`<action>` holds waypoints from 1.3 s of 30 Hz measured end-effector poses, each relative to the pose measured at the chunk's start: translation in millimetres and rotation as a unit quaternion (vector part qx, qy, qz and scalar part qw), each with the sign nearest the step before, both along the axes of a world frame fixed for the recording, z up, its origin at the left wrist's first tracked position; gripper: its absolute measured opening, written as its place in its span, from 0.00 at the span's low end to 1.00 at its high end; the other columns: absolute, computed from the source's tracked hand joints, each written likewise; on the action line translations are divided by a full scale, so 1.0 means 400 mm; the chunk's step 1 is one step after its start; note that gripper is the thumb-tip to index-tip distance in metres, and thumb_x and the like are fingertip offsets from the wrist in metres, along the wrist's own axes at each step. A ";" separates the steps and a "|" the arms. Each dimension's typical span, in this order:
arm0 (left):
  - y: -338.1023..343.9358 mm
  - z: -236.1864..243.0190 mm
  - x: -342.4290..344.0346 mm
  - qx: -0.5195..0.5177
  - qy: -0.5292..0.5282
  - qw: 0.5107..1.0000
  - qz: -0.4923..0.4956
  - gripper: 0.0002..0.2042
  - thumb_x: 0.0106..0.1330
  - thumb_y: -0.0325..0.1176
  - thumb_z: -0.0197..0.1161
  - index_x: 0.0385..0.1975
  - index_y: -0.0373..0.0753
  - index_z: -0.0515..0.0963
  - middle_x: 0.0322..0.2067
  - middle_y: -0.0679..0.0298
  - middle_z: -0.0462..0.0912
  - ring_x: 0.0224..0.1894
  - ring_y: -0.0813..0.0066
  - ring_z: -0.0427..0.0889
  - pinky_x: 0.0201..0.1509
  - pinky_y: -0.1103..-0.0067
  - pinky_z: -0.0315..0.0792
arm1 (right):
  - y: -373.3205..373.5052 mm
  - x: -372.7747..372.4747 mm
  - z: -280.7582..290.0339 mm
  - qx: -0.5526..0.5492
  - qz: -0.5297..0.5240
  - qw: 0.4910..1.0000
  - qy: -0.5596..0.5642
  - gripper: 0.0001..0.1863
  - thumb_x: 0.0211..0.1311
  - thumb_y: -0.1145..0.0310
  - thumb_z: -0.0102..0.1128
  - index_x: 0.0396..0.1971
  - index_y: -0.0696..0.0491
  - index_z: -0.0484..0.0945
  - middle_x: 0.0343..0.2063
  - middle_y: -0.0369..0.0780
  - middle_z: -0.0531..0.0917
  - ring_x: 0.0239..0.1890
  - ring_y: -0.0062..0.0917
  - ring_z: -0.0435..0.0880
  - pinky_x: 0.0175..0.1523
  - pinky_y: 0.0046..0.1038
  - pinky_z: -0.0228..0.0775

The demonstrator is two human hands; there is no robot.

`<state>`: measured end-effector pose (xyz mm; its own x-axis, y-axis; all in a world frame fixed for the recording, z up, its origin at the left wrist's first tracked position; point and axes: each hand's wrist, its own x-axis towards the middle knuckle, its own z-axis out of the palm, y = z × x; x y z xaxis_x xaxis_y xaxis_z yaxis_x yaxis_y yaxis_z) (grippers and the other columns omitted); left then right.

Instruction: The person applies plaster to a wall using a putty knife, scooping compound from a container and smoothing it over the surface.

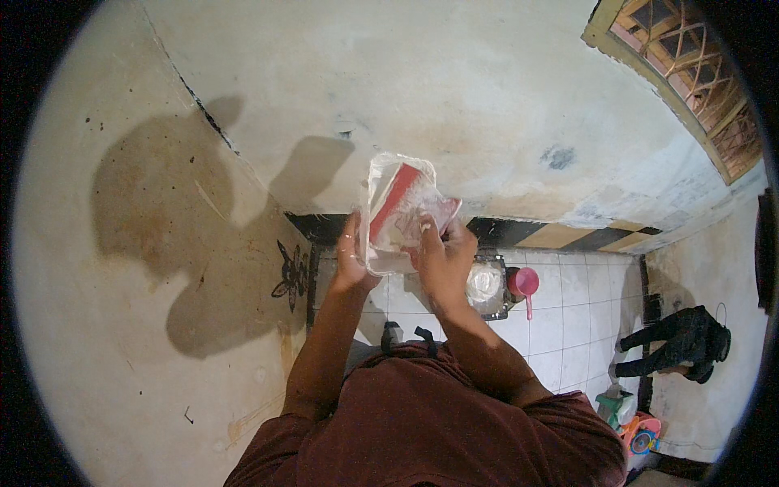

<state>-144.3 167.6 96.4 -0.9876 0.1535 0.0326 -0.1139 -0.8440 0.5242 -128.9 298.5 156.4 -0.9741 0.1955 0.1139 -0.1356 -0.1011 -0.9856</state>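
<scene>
I am holding a clear bag (402, 213) with red-and-white contents up before the wall (454, 97). My left hand (352, 258) is gripping its left edge; my right hand (440, 250) is pinching its right side. Below, a pink scoop (526, 286) is lying beside a basin (485, 286) on the tiled floor (568, 325).

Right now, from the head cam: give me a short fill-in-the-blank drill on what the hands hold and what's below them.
1. Both hands, left hand and right hand, grip a clear plastic ____ with red-and-white contents.
2. The scoop on the tiled floor is ____ in colour.
3. The dark clothing lies to the person's ____.

Missing: bag; pink; right
</scene>
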 end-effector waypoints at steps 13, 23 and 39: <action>-0.022 0.003 0.008 -0.005 0.032 0.999 0.009 0.27 0.70 0.51 0.44 0.59 0.35 0.67 0.55 0.52 0.73 0.57 0.57 0.73 0.63 0.61 0.65 | 0.064 -0.029 0.006 0.171 0.104 0.977 -0.074 0.09 0.59 0.72 0.56 0.29 0.65 0.78 0.19 0.45 0.81 0.21 0.23 0.80 0.28 0.29 0.70; -0.008 -0.017 0.004 -0.012 -0.069 0.994 -0.080 0.24 0.71 0.51 0.46 0.55 0.38 0.71 0.49 0.58 0.78 0.49 0.62 0.79 0.53 0.64 0.75 | 0.024 -0.036 -0.031 -0.006 0.093 0.990 -0.106 0.08 0.62 0.72 0.56 0.29 0.63 0.78 0.21 0.41 0.81 0.19 0.22 0.78 0.22 0.25 0.70; -0.045 -0.008 -0.007 -0.035 -0.081 0.995 -0.046 0.27 0.72 0.52 0.44 0.58 0.35 0.68 0.51 0.55 0.77 0.51 0.64 0.79 0.58 0.67 0.71 | 0.050 -0.089 -0.092 -0.241 0.147 0.952 -0.119 0.05 0.64 0.71 0.56 0.30 0.55 0.77 0.21 0.31 0.75 0.17 0.12 0.69 0.19 0.18 0.59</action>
<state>-147.2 149.7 93.0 -0.9607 0.2397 -0.1399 -0.2766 -0.7877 0.5504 -164.4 318.3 119.4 -0.9816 -0.1169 -0.1508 0.1904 -0.5483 -0.8143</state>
